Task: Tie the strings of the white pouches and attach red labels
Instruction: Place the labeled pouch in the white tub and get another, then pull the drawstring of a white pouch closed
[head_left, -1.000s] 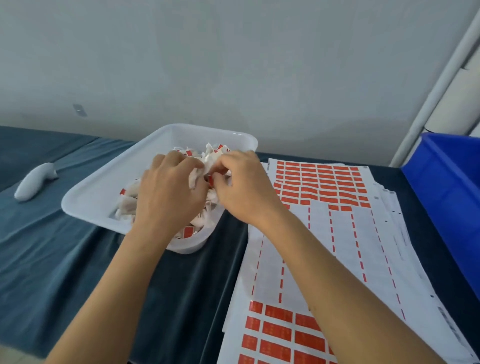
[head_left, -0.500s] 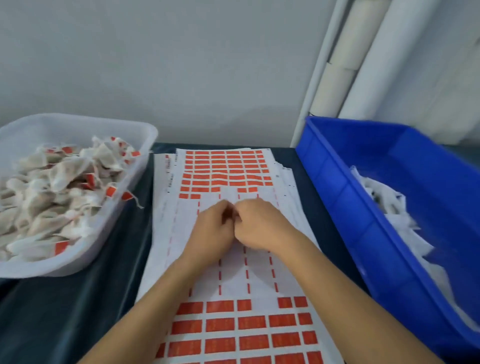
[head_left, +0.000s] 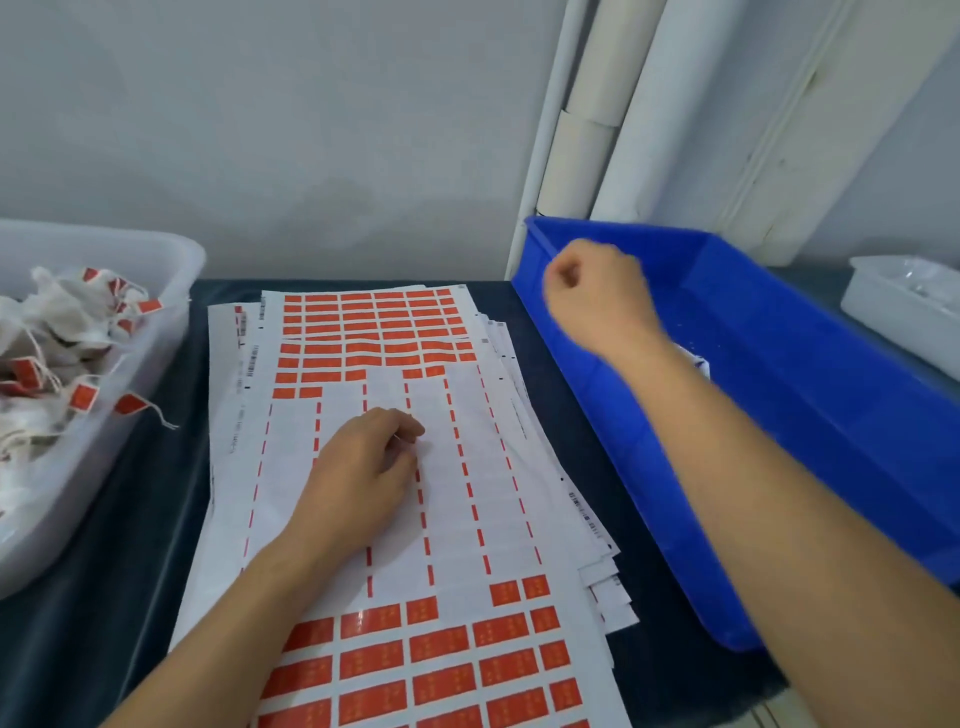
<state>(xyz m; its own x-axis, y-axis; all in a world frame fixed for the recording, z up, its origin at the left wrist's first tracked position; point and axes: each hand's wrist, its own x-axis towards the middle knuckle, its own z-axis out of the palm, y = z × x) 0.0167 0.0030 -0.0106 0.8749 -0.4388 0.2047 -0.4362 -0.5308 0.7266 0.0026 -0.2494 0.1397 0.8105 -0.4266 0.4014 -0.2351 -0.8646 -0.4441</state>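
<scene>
My right hand (head_left: 597, 291) is smeared with motion blur over the blue bin (head_left: 810, 415), fingers curled; I cannot tell whether it holds anything. My forearm covers most of what lies in that bin. Under my left hand (head_left: 358, 483), part of the label sheet (head_left: 467, 467) is hidden, and I cannot tell whether its fingertips pinch something. Far left of that hand, the white tray (head_left: 171, 260) of pouches (head_left: 47, 332) is cut off by the edge. The print on the red labels (head_left: 441, 647) is too small to read.

No legible text. Red labels (head_left: 382, 332) carry faint marks, possibly characters, unreadable. Label sheets (head_left: 337, 447): edge barcodes, small print too blurred.
</scene>
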